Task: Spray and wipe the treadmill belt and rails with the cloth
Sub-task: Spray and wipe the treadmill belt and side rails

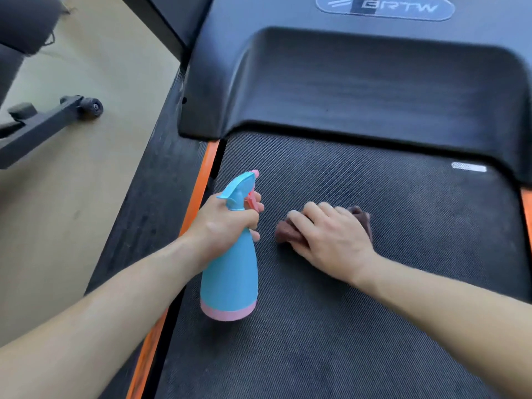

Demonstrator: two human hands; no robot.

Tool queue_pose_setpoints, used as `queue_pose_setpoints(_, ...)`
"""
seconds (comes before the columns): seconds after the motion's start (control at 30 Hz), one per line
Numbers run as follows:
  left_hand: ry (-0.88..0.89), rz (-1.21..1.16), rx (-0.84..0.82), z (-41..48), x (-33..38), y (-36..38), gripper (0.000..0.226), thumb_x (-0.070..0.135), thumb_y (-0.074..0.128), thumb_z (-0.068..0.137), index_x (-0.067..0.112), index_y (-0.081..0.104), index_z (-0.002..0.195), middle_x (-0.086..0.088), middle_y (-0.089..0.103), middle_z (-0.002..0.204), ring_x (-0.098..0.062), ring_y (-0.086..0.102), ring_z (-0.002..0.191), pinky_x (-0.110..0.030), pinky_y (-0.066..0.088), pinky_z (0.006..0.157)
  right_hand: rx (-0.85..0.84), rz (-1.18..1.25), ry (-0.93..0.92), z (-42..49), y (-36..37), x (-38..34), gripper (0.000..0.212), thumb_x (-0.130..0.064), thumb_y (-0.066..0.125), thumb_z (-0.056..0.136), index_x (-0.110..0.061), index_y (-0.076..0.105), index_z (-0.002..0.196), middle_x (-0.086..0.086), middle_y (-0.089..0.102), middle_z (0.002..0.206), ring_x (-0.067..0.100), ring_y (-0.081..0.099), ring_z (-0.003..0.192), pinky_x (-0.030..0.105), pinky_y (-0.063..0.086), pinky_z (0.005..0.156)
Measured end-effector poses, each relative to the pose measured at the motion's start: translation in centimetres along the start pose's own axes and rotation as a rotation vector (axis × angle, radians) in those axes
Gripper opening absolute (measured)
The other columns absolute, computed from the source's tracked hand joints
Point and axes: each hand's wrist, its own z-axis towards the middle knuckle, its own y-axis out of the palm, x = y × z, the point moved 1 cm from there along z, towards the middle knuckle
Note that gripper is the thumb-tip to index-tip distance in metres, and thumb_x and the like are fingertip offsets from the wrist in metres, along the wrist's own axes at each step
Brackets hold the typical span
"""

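Note:
My left hand (pixel 227 220) grips the neck of a light blue spray bottle (pixel 230 277) with a pink base and pink trigger, held just above the left side of the black textured treadmill belt (pixel 388 312). Its nozzle points up the belt toward the motor cover. My right hand (pixel 328 234) lies on a crumpled dark brown cloth (pixel 359 216) and presses it onto the belt, fingers curled over its left part. The left side rail (pixel 155 203) is black with an orange strip (pixel 198 194) along the belt. A bit of orange right rail (pixel 526 203) shows at the frame edge.
The dark plastic motor cover (pixel 359 87) spans the belt's far end, with a logo plate (pixel 385 7) beyond it. To the left lies beige floor (pixel 86 182) with a black equipment leg and small wheel (pixel 93 106).

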Motion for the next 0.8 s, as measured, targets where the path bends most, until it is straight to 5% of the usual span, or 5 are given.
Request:
queue_pose_setpoints(0.07,0.001,-0.006,-0.001,0.0,-0.1,-0.1,0.035,-0.003,0.061,0.086,0.02,0.071,0.111,-0.001,0.077,0.115,-0.022,0.074,0.072,-0.021,0.055,0.058,-0.023,-0.039,-0.077,1.6,0.1,1.8,0.041,-0.052,0.046,0.092,-0.019,0.064,0.109,0.006,0.058,0.094,0.032,0.059,0.082,0.043,0.052,0.063)
queue_pose_setpoints(0.27,0.027,-0.012,-0.025,0.0,-0.4,-0.3,0.037,0.007,0.065,0.077,0.02,0.071,0.112,-0.001,0.076,0.114,-0.021,0.074,0.069,-0.022,0.057,0.061,-0.004,-0.029,0.521,11.5,0.9,7.0,0.043,-0.057,0.045,0.098,-0.02,0.059,0.115,0.01,0.056,0.113,0.037,0.058,0.103,0.044,0.047,0.073)
queue_pose_setpoints(0.57,-0.003,0.01,-0.024,0.0,-0.5,-0.7,0.035,0.002,0.062,0.085,0.021,0.07,0.113,0.003,0.077,0.114,-0.026,0.079,0.076,-0.019,0.057,0.062,-0.018,-0.02,-0.116,4.8,0.9,2.1,0.041,-0.055,0.045,0.093,-0.02,0.062,0.106,0.007,0.056,0.093,0.032,0.059,0.081,0.042,0.05,0.061)
queue_pose_setpoints(0.7,0.008,0.0,-0.039,0.3,-0.5,-0.5,0.048,0.013,0.063,0.07,0.027,0.07,0.115,0.0,0.077,0.114,-0.021,0.075,0.067,-0.027,0.058,0.067,0.048,-0.03,0.36,10.5,1.7,4.6,0.043,-0.058,0.049,0.094,-0.021,0.061,0.111,0.01,0.058,0.104,0.036,0.061,0.092,0.043,0.049,0.066)
queue_pose_setpoints(0.8,-0.004,-0.01,-0.03,0.3,-0.4,-0.4,0.047,0.015,0.061,0.065,0.023,0.071,0.111,-0.002,0.077,0.114,-0.02,0.073,0.065,-0.029,0.06,0.066,0.062,-0.047,0.453,10.1,1.7,3.3,0.042,-0.057,0.05,0.094,-0.02,0.062,0.109,0.01,0.059,0.1,0.037,0.06,0.088,0.043,0.047,0.067)
